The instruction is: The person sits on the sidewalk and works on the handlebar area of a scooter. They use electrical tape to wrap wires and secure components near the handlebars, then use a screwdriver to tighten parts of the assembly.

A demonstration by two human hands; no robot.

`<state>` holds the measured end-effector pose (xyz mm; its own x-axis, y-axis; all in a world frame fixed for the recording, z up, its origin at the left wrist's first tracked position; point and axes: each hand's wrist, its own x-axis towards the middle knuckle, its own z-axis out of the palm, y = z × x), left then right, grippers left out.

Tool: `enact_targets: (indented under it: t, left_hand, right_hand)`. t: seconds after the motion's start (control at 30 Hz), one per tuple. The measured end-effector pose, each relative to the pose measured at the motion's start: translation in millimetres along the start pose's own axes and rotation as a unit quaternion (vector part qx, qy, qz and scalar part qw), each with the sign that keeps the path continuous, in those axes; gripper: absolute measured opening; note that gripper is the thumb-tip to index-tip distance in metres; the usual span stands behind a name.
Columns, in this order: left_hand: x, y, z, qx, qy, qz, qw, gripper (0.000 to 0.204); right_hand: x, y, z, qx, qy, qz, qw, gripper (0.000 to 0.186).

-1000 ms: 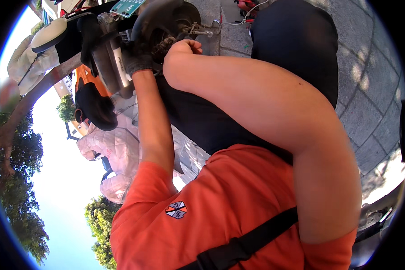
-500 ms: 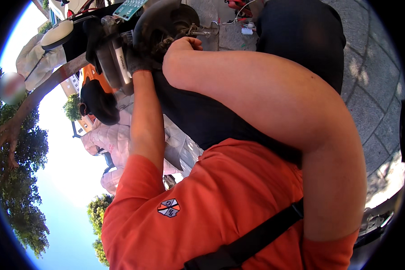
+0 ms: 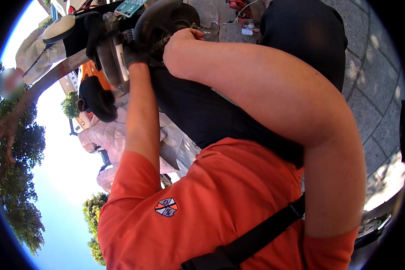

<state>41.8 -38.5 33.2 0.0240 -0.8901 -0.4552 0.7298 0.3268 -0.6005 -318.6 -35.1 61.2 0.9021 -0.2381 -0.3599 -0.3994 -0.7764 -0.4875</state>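
Note:
My left hand, in a dark glove, is at the side of a scooter. It lies against or close by a silver cylindrical part, and its fingers are lost in the dark. My bare right hand is closed with curled fingers at the hub, just below the black wheel and fender. What it grips is hidden behind the hand. Beside its fingertips shows a thin metal piece with a curved end.
A green plate is at the scooter's rear. Red tools and a cable lie on grey paving, near a small white item. My dark-trousered knee rises at right. A person stands at far left, near a tree trunk.
My right hand has shifted slightly upward and its forearm has risen a little. My left hand has moved slightly up and left; the view has shifted a little.

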Motion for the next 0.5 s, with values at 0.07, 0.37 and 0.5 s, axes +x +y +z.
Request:
enact_targets:
  t: [0.07, 0.37, 0.5]
  left_hand:
    - [18, -36, -25, -0.29, -0.04, 0.018, 0.956, 0.057]
    - [13, -33, -33, -0.67, -0.04, -0.064, 0.739, 0.057]
    - [-5, -81, -50, -0.62, -0.167, -0.074, 0.763, 0.056]
  right_hand:
    - [6, 11, 1, 0.013, -0.005, 0.022, 1.0, 0.041]
    - [13, 11, 5, -0.005, 0.006, 0.028, 1.0, 0.042]
    - [4, 9, -6, 0.003, 0.015, 0.014, 1.0, 0.042]
